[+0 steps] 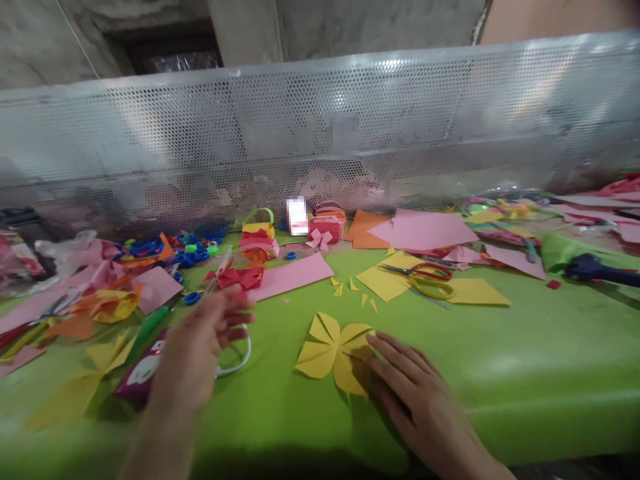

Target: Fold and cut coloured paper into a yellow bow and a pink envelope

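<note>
A yellow paper cutout shaped like a flower with slit petals (pixel 325 357) lies on the green table in front of me. My right hand (pixel 415 390) rests flat, its outstretched fingertips touching the cutout's right edge. Raised over the table on the left, my left hand (pixel 210 327) is slightly blurred, with fingers loosely bent and apart; I see nothing held in it. Just beyond its fingertips are red folded paper pieces (pixel 240 277). Below that hand are a purple box with a white pattern (pixel 143 373) and a white cable loop (pixel 245 353).
Red-handled scissors (pixel 433 270) and yellow-handled scissors (pixel 435 288) lie on yellow paper. Small yellow scraps (pixel 365 301) are scattered beyond the cutout. Pink sheets (pixel 425 230), blue rings (pixel 192 299) and a dark-handled tool (pixel 600 270) stand around. A perforated metal panel (pixel 400 100) closes the back.
</note>
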Demonstrator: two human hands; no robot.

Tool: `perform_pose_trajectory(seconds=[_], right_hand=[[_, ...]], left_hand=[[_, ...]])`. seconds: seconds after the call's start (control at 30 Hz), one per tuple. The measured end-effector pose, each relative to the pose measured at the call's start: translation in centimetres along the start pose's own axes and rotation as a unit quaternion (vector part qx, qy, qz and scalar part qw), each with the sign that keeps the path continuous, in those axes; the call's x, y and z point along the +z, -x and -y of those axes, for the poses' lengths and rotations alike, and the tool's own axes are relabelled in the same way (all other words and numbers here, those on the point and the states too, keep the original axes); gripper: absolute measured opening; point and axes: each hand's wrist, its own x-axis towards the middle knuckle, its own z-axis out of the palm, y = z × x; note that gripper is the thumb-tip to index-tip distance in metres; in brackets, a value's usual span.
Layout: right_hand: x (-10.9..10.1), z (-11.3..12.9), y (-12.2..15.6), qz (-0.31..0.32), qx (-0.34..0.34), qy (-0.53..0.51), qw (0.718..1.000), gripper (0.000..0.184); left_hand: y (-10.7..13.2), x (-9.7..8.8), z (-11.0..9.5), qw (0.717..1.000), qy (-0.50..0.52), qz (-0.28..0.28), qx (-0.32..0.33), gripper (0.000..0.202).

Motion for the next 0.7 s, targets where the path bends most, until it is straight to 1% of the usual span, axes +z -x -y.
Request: perform_pose_trajectory(seconds=[0.03,0.07,0.1,0.17,0.23,0.3,0.37,0.47,0.53,0.6,0.63,0.67,0.7], right_hand=[[-0.1,0.0,0.0,0.003,-0.005,0.000,1.000,0.026],[-0.2,0.0,0.0,0.006,-0.009,0.000,1.000,0.027],[-0.3,-0.1,0.1,0.009,-0.011,0.000,1.000,0.028],[-0.7,-0.2,0.2,0.011,-0.005,0.006,1.000,0.025],[-1.0,-0.7,0.4,0.023,0.004,0.012,1.000,0.022],[-1.3,-1.8,0.6,0.043,0.016,0.031,0.998,0.022],[-1.6,-3.8,0.7,0.062,0.030,0.070,0.995,0.026],[-2.4,-7.9,0.5,0.097,0.058,0.138,0.984,0.042],[-3.0,-10.6,0.2,0.156,0.091,0.152,0.972,0.049],[-3.8,-12.7,0.2,0.224,0.133,0.148,0.954,0.051],[-4.1,-13.5,0.4,0.247,0.155,0.148,0.945,0.052],[-4.5,-14.1,0.6,0.259,0.175,0.151,0.938,0.053],[-4.7,-14.5,0.8,0.262,0.192,0.158,0.933,0.053]], left_hand=[[0.7,0.8,1.1,0.994,-0.102,0.047,0.007,0.038],[1.4,1.5,2.1,0.975,-0.200,0.095,0.021,0.039],[2.1,2.2,3.1,0.950,-0.278,0.126,0.068,0.040],[3.4,3.3,4.8,0.876,-0.395,0.194,0.198,0.041],[4.6,4.3,6.1,0.796,-0.467,0.256,0.287,0.047],[5.3,5.1,7.0,0.733,-0.501,0.285,0.360,0.052],[5.7,5.6,7.6,0.691,-0.520,0.284,0.413,0.057],[5.6,5.9,8.3,0.644,-0.547,0.254,0.471,0.069],[5.2,5.7,8.7,0.604,-0.565,0.230,0.514,0.075],[4.8,5.3,9.1,0.564,-0.583,0.216,0.543,0.076],[4.6,5.1,9.4,0.550,-0.589,0.213,0.552,0.075],[4.5,4.8,9.7,0.544,-0.597,0.206,0.552,0.073],[4.4,4.5,10.0,0.544,-0.606,0.195,0.546,0.071]])
